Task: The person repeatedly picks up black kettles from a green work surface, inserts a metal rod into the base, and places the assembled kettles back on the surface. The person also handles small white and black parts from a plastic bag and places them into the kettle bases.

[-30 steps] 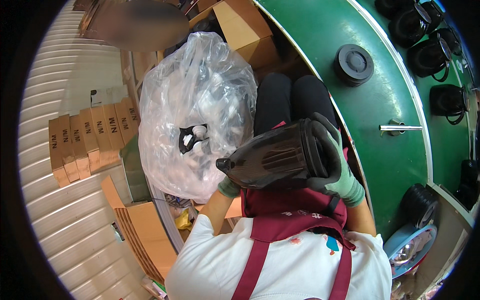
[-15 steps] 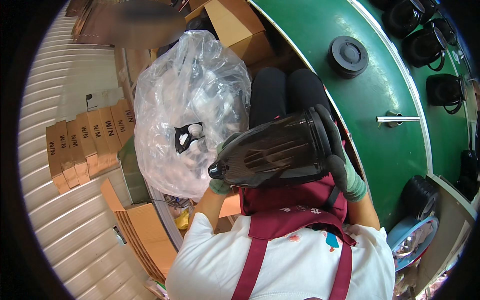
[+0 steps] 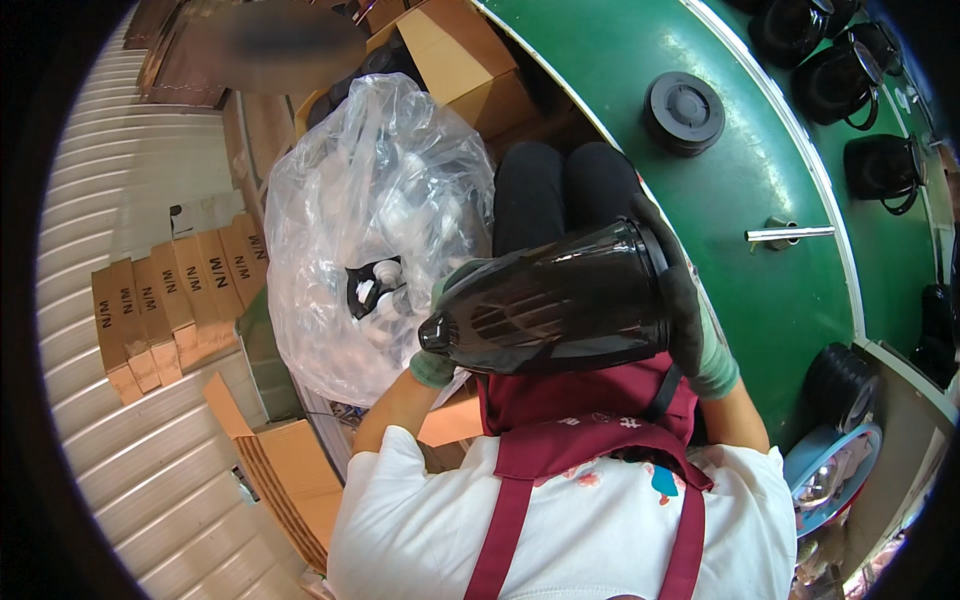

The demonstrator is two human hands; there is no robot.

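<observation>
A glossy black, tapered vessel [image 3: 555, 300] lies sideways over my lap, its wide end to the right and a small knob-like tip at its narrow left end. My right hand [image 3: 688, 320], in a green and dark grey work glove, is closed against the wide rim. The gloved left hand [image 3: 432, 369] supports the narrow end from behind and below; its fingers are mostly hidden by the vessel. Left of the vessel stands a large clear plastic bag [image 3: 330, 210] of white parts, with a torn dark opening [image 3: 372, 285] in its side.
A green worktable [image 3: 700, 200] on the right holds a stack of round black discs [image 3: 684, 113], a metal fitting with a rod [image 3: 788, 234] and several black jugs [image 3: 880, 166]. A blue basin [image 3: 838, 490] sits lower right. Cardboard boxes [image 3: 185, 290] line the left; an open carton [image 3: 460, 55] stands beyond the bag.
The right hand has slid slightly on the wide end, its fingers now closer together along the rim. The vessel has turned a little and stays between both hands. The view has shifted slightly.
</observation>
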